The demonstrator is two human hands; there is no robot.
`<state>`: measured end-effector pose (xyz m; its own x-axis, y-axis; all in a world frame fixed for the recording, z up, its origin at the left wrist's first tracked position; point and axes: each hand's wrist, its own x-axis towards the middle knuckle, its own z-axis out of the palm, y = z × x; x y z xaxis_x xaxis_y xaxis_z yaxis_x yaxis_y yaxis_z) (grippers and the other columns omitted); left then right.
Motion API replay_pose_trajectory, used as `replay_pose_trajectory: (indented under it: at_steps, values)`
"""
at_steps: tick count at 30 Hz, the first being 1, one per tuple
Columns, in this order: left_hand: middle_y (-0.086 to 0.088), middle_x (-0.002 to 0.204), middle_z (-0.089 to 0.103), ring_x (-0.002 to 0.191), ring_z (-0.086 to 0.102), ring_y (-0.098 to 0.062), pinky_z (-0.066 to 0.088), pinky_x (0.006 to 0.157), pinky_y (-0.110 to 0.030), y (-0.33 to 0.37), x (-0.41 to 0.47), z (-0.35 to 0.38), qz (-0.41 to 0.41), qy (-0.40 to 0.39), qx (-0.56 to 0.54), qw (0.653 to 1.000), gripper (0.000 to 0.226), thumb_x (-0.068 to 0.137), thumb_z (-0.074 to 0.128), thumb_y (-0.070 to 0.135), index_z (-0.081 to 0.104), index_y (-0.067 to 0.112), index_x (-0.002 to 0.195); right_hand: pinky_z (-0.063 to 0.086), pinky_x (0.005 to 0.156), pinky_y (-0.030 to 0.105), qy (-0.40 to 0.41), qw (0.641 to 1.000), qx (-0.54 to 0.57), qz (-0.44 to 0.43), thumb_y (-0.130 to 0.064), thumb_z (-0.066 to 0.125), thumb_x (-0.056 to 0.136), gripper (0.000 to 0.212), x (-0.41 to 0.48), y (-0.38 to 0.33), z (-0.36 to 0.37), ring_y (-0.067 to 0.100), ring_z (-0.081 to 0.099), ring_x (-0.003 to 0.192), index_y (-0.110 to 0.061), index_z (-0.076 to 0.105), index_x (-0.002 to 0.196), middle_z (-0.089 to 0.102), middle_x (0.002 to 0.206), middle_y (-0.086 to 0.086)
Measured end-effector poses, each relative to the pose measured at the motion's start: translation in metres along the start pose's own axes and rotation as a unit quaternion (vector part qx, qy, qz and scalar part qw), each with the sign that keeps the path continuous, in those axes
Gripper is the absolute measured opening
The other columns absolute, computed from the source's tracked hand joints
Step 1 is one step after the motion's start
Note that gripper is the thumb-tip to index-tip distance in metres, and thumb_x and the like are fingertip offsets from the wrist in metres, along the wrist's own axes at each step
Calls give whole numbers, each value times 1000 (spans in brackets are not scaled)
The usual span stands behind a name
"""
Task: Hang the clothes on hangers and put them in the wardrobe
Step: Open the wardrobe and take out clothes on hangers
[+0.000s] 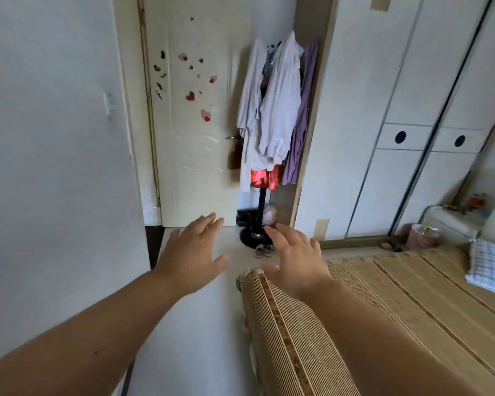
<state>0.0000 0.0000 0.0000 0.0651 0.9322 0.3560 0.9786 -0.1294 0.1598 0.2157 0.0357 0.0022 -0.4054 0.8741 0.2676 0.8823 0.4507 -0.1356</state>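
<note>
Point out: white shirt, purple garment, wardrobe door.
white shirt (280,104): head view, front panel.
purple garment (303,121): head view, middle of hanging fabric.
wardrobe door (363,95): head view, bare upper panel.

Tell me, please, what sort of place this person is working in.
Most likely a bedroom in a home: a mat-covered bed fills the lower right, a tall wardrobe with sliding doors stands beyond it, and a coat stand draped with clothes sits beside the sticker-dotted door.

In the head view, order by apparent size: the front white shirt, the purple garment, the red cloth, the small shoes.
Largest: front white shirt and purple garment look alike (purple partly hidden), unranked.
Then red cloth.
Then small shoes.
</note>
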Motion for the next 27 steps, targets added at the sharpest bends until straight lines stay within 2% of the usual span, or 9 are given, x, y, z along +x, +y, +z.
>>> replay_pose_trajectory:
  at_steps: [4, 7, 14, 23, 27]
  values:
    - [6, 159, 9, 145, 7, -11, 13, 116, -45, -23, 52, 39, -4, -32, -15, 999, 72, 89, 44, 48, 12, 27, 150, 13, 116, 50, -22, 1000, -2, 19, -48, 53, 86, 75, 54, 19, 33, 18, 13, 143, -32, 14, 148, 14, 156, -2]
    - [5, 159, 11, 145, 8, -12, 14, 116, -45, -38, 102, 68, 4, -31, -13, 999, 72, 89, 45, 47, 13, 27, 150, 12, 116, 52, -30, 999, 0, 24, -48, 53, 85, 75, 110, 41, 57, 21, 14, 143, -32, 14, 148, 13, 156, -2]
    - [5, 158, 13, 145, 11, -12, 16, 117, -46, -70, 235, 114, -38, -52, -28, 998, 72, 90, 42, 48, 10, 24, 151, 11, 116, 53, -43, 999, 6, 1, -49, 54, 84, 75, 262, 92, 80, 22, 17, 142, -34, 16, 147, 17, 155, -2]
    - [6, 158, 14, 145, 11, -12, 15, 117, -43, -125, 372, 146, -42, -33, -29, 998, 70, 92, 42, 48, 11, 26, 150, 17, 114, 52, -10, 1000, -7, -25, -50, 53, 84, 69, 409, 123, 113, 22, 22, 140, -34, 23, 145, 25, 152, -3]
    - [6, 158, 15, 144, 14, -12, 16, 117, -43, -159, 439, 167, -20, -28, -28, 999, 69, 91, 43, 47, 13, 26, 150, 19, 113, 51, 3, 1000, -22, -18, -49, 52, 84, 66, 477, 133, 134, 22, 24, 139, -34, 27, 143, 26, 152, -2]
